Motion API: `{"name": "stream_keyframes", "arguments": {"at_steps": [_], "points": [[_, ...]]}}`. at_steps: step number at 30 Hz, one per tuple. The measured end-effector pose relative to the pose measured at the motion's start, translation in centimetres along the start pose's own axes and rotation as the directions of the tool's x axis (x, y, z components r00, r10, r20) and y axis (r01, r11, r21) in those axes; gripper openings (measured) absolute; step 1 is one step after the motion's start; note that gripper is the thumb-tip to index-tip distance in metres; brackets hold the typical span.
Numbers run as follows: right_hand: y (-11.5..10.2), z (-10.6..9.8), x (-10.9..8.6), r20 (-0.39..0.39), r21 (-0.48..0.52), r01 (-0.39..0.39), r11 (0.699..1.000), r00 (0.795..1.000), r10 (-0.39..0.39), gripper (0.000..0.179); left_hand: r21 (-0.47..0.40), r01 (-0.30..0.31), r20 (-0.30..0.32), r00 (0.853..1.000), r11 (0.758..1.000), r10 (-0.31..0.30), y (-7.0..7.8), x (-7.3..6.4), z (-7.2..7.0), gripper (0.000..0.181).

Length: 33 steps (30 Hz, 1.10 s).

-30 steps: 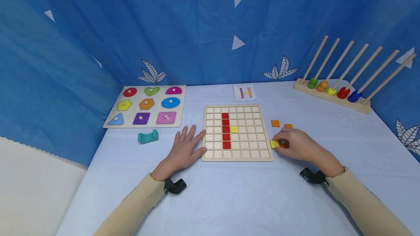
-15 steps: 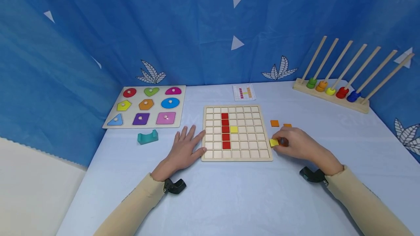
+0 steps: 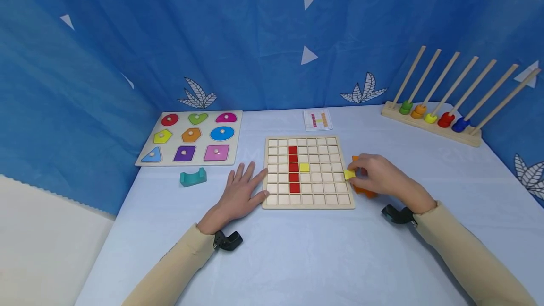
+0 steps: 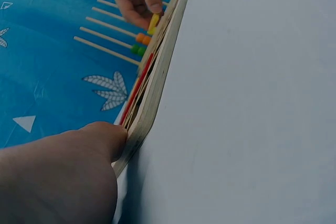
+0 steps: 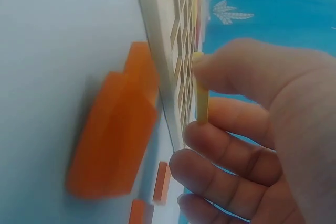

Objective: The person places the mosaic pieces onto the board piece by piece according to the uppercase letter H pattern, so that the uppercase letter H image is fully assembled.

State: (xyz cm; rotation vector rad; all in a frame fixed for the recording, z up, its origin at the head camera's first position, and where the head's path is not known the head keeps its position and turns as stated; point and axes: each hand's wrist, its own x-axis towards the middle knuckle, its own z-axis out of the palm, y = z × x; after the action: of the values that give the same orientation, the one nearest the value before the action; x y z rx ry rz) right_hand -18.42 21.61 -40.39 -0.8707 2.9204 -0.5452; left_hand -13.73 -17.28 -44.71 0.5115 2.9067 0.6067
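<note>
Blue cloth (image 3: 238,27) is hung behind a white table (image 3: 289,259); a yellow tile (image 3: 349,174) is held at the three o'clock rim of a board (image 3: 308,206).
By the right hand (image 3: 378,176), the tile is pinched at opposite edges between thumb and fingertips, the other fingers being loosely curled. It is judged light, stiff and slightly slick, best taken by those thin edges. At nine o'clock, the board's pale, squarely recessed wood is touched by the left hand (image 3: 240,192), fingers straight and spread.
</note>
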Motion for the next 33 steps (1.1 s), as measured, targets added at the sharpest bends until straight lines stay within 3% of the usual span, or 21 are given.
{"name": "stream_keyframes", "arguments": {"at_steps": [33], "points": [[-3.3,1.6,6.3,0.025,0.032,0.056,0.998,0.998,-0.057,0.032,-0.006,-0.006,-0.028,1.000,1.000,0.005,0.2,-0.1,0.1,0.066]]}}
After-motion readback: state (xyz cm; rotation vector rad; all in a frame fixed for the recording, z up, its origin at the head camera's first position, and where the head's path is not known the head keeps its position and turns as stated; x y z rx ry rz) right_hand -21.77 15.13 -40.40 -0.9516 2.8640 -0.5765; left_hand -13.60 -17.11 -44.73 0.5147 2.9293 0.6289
